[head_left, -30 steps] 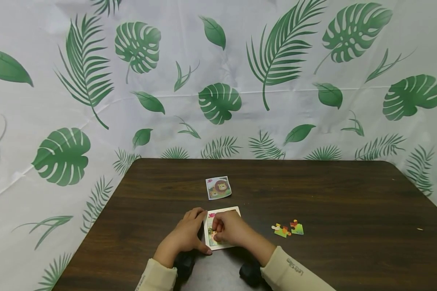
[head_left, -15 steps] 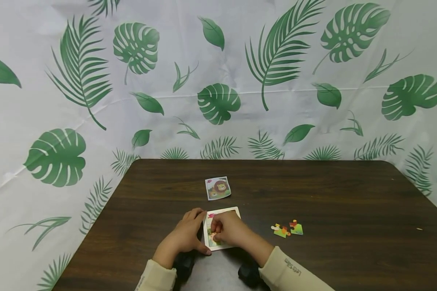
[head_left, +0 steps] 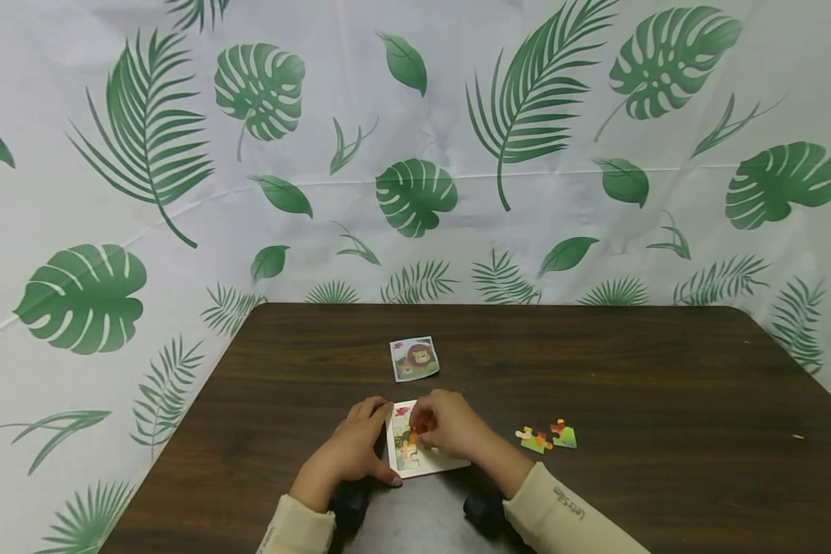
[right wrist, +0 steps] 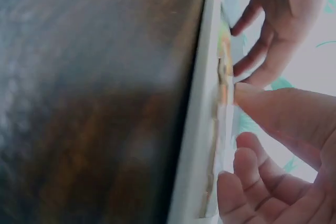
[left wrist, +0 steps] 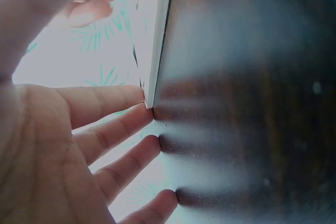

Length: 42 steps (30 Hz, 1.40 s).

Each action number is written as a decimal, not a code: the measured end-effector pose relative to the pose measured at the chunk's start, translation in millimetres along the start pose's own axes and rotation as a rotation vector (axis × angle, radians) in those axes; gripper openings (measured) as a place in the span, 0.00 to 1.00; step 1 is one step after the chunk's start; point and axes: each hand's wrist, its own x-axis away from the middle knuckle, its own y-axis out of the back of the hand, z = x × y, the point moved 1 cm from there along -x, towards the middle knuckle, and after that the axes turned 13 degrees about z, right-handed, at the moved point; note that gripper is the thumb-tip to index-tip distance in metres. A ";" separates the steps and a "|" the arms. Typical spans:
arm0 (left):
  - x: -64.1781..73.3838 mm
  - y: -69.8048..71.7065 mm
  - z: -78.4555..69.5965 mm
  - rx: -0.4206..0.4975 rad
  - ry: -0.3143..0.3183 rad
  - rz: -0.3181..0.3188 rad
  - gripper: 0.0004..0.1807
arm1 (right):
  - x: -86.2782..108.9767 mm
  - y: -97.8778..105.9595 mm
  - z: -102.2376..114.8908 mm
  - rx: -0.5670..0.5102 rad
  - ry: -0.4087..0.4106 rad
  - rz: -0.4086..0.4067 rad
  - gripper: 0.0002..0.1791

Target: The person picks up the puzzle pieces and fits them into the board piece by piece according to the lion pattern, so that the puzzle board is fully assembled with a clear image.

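Note:
A white-rimmed jigsaw puzzle board (head_left: 443,465) lies on the dark wood table, with several pieces (head_left: 407,454) set along its left side. My left hand (head_left: 352,446) steadies the board's left edge, fingertips at the far corner and thumb at the near one. Its fingers (left wrist: 113,140) are straight in the left wrist view, their tips at the board's corner and the tabletop. Over the board's middle, my right hand (head_left: 450,425) pinches an orange puzzle piece (head_left: 412,436), mostly hidden by the fingers. The right thumb (right wrist: 257,100) is down at the pieces in the right wrist view.
Two loose puzzle pieces (head_left: 534,439), (head_left: 564,434) lie to the right of the board. A square lion picture card (head_left: 414,360) lies beyond it. Dark objects (head_left: 483,514) sit under both wrists. A leaf-print cloth (head_left: 415,254) hangs behind the table.
My right hand has shifted right and slightly away over the board, uncovering pieces along its left side. The left hand keeps its place.

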 end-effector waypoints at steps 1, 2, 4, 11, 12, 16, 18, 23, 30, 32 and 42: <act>0.2 0.0 -0.1 0.002 0.000 0.000 0.56 | -0.3 -0.5 -0.5 0.024 0.001 0.003 0.09; 0.4 0.1 -0.3 0.004 -0.001 -0.001 0.55 | -0.6 -1.1 -1.1 0.046 0.006 0.003 0.09; 0.8 0.3 -0.7 0.009 -0.003 -0.001 0.55 | -1.3 -2.4 -1.9 0.089 0.020 -0.005 0.10; 1.0 0.5 -1.0 0.011 -0.002 0.001 0.56 | -2.9 -5.5 -1.7 0.127 0.017 -0.012 0.10; 1.1 0.5 -0.9 0.012 -0.002 0.002 0.56 | -2.8 -5.6 -1.1 0.128 0.011 -0.010 0.10; 1.2 0.5 -0.8 0.011 -0.003 0.003 0.56 | -2.5 -5.5 0.4 0.127 -0.004 -0.003 0.10; 1.1 0.4 -0.8 0.011 -0.005 0.005 0.56 | -2.3 -5.0 0.7 0.119 -0.001 0.001 0.09; 1.5 0.9 -0.7 0.009 -0.008 0.005 0.56 | -3.5 -4.1 3.3 0.106 0.017 0.012 0.05; 2.3 2.3 -0.4 0.002 -0.012 0.004 0.56 | -10.7 -5.3 12.7 0.109 -0.080 0.054 0.16; 2.2 2.3 -0.9 0.004 -0.015 0.006 0.56 | -11.5 -5.4 12.7 0.119 -0.097 0.060 0.18; 0.8 2.4 0.1 -0.007 -0.016 0.003 0.56 | -15.5 -5.0 10.3 0.133 -0.106 0.086 0.19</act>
